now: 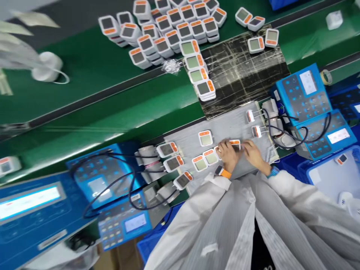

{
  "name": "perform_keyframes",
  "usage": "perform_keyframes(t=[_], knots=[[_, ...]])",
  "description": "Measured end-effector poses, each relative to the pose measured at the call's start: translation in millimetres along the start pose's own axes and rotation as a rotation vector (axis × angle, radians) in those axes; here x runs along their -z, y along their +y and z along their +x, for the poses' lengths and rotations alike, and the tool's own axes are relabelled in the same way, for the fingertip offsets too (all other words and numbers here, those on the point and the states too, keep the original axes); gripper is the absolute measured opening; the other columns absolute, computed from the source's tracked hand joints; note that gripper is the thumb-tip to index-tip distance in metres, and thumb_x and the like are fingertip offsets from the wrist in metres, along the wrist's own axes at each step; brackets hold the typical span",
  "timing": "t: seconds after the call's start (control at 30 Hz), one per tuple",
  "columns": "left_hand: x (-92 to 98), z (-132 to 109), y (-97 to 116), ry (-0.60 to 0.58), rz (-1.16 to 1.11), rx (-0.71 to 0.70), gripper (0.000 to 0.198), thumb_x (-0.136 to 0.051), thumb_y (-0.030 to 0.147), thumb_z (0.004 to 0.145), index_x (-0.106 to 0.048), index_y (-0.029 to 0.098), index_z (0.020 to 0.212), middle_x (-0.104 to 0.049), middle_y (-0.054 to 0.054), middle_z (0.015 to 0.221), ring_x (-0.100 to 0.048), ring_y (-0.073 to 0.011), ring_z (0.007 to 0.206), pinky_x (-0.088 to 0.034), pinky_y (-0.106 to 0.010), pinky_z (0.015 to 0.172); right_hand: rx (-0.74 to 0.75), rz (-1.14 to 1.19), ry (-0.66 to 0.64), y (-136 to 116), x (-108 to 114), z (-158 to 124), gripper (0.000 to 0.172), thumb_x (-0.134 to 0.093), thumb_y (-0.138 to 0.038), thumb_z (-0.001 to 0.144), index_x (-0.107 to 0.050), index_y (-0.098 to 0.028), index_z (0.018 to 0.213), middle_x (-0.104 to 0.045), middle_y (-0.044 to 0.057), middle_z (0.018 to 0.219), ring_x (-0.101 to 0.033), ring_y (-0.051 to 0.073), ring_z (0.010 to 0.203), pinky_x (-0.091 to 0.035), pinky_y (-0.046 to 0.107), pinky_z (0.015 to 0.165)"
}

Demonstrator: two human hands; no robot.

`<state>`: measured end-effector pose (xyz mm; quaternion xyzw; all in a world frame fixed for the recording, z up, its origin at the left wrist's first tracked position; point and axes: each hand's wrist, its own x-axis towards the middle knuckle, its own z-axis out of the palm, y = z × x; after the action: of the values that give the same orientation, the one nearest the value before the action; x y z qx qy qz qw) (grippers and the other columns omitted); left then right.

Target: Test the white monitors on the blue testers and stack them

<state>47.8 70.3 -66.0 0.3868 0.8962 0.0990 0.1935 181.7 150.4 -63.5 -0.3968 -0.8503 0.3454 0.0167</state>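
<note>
A small white display unit with a dark screen and orange buttons is between my hands on the grey mat. My left hand, with an orange-strapped watch at the wrist, curls over its left side and partly hides it. The bent fingers of my right hand meet its right edge; a blue band circles that wrist. Left of my hands, similar units with pale screens lie in a row, one partly covered by my left fingers. Another unit lies just above the row.
Several units are stacked on the green bench, with a short column in front. Blue testers with cables stand right; more testers stand left, units plugged in beside them. A blue-rimmed bin sits at lower right.
</note>
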Motion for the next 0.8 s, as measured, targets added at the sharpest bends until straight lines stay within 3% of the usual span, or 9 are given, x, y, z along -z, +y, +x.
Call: perform_keyframes(t=[0.13, 0.2, 0.3, 0.4, 0.53, 0.8], knots=[[-11.2, -17.1, 12.0, -0.034, -0.27, -0.222, 0.072, -0.08, 0.023, 0.077, -0.053, 0.017, 0.143, -0.064, -0.02, 0.137, -0.059, -0.0407, 0.129, -0.047, -0.061, 0.114, -0.009, -0.299, 0.053, 66.9, 43.9, -77.8, 0.043, -0.049, -0.007, 0.092, -0.077, -0.017, 0.123, -0.072, 0.019, 0.135, -0.061, 0.034, 0.133, -0.048, 0.052, 0.11], [-24.3, -24.2, 22.7, -0.044, -0.542, -0.391, 0.07, -0.077, 0.019, 0.079, -0.05, 0.019, 0.144, -0.063, -0.017, 0.141, -0.061, -0.0371, 0.133, -0.049, -0.059, 0.116, 0.009, -0.348, 0.024, 96.1, 61.8, -89.4, 0.046, -0.045, -0.007, 0.095, -0.075, -0.018, 0.129, -0.069, 0.018, 0.144, -0.057, 0.033, 0.142, -0.044, 0.055, 0.116], [-48.7, -28.5, 42.8, -0.152, -0.839, -0.528, 0.069, -0.071, 0.016, 0.083, -0.048, 0.025, 0.146, -0.063, -0.012, 0.144, -0.063, -0.033, 0.136, -0.054, -0.058, 0.116, 0.058, -0.255, -0.028, 121.8, 74.7, -76.3, 0.045, -0.04, -0.01, 0.101, -0.075, -0.02, 0.127, -0.071, 0.015, 0.143, -0.056, 0.029, 0.146, -0.037, 0.056, 0.126], [-71.8, -27.7, 56.5, -0.238, -0.907, -0.511, 0.067, -0.071, 0.013, 0.082, -0.05, 0.026, 0.143, -0.065, -0.011, 0.143, -0.065, -0.0324, 0.136, -0.057, -0.06, 0.115, 0.022, -0.162, 0.019, 127.0, 75.2, -53.8, 0.038, -0.044, -0.012, 0.102, -0.078, -0.022, 0.115, -0.076, 0.013, 0.135, -0.057, 0.029, 0.145, -0.029, 0.058, 0.131], [-92.1, -28.0, 57.2, -0.219, -0.907, -0.49, 0.068, -0.072, 0.009, 0.08, -0.049, 0.024, 0.142, -0.065, -0.012, 0.145, -0.064, -0.0323, 0.139, -0.056, -0.056, 0.118, -0.009, -0.103, 0.067, 117.4, 71.3, -40.0, 0.032, -0.05, -0.013, 0.102, -0.08, -0.023, 0.108, -0.077, 0.012, 0.131, -0.061, 0.029, 0.139, -0.021, 0.061, 0.134], [-93.3, -30.8, 54.8, -0.219, -0.867, -0.519, 0.069, -0.074, 0.004, 0.078, -0.047, 0.024, 0.138, -0.066, -0.015, 0.145, -0.062, -0.0304, 0.142, -0.053, -0.06, 0.12, 0.009, -0.151, -0.003, 99.1, 72.9, -38.5, 0.039, -0.045, -0.012, 0.104, -0.081, -0.025, 0.106, -0.08, 0.01, 0.113, -0.063, 0.029, 0.129, -0.02, 0.06, 0.134]])
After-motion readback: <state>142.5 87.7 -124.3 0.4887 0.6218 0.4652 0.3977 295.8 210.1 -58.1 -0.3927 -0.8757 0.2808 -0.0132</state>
